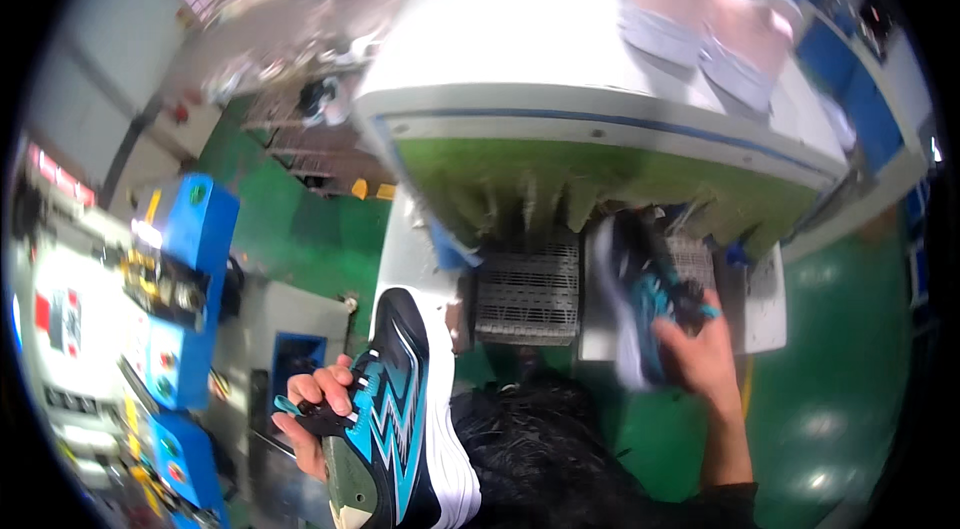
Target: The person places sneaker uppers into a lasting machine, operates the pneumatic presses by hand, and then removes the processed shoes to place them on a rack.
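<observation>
Sneaker (pixel 405 419) in black, teal and white is the nearest thing, side-on, toe pointing up, its heel end close to the lower edge. The left hand (pixel 318 407) pinches it by the tongue and laces, thumb and fingers drawn together; part of the thumb side is lost behind the upper. An olive-green piece (pixel 352 484) fills the shoe's opening, cut off below, so I cannot tell whether it is a form or a lining. Between the arms, a dark garment (pixel 535 439) runs out of view at the bottom.

Farther right, the right hand (pixel 697 354) grips a second sneaker (pixel 645 304) of like colours near the collar, thumb over the near side, remaining fingers mostly hidden. This shoe is blurred; its toe is at the ragged green curtain (pixel 500 179), and whether it passes beneath the strips is unclear. Left of it, a metal mesh belt (pixel 527 294) disappears under the curtain into shadow.

Above stands a white housing (pixel 500 39), with a pair of pink shoes (pixel 665 9) on top at right, white-soled, smeared, and clipped by the upper edge. Leftward, beyond the green floor (pixel 345 239), blue machines (pixel 195 239) and a rack (pixel 300 134) bend toward the dark rim; the rack's contents blur past recognition.
</observation>
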A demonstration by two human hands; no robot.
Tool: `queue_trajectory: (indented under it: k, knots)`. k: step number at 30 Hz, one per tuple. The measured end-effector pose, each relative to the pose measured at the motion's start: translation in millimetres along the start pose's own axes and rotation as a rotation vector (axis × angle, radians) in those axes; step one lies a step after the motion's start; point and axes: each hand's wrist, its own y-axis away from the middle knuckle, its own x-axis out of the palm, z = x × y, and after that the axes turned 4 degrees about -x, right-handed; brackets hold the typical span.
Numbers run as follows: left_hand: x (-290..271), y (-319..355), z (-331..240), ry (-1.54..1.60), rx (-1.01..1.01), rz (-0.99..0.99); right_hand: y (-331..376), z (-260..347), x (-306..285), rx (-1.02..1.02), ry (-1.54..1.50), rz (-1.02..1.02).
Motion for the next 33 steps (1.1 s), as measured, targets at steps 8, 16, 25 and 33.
queue_trajectory:
  k: [8,16,25,33]
  knots:
    - [52,-50,52,-0.435,-0.180,0.234,-105,-5,19,-0.477,0.196,-0.617]
    - [25,-40,14,-0.687,0.047,-0.019,21,138,148,-1.007,-0.247,0.602]
    - [-118,25,-157,-0.319,-0.280,-0.576,159,235,286,-1.025,-0.152,0.979]
    - [-150,34,-200,-0.499,-0.153,-0.589,190,255,324,-1.045,-0.219,1.009]
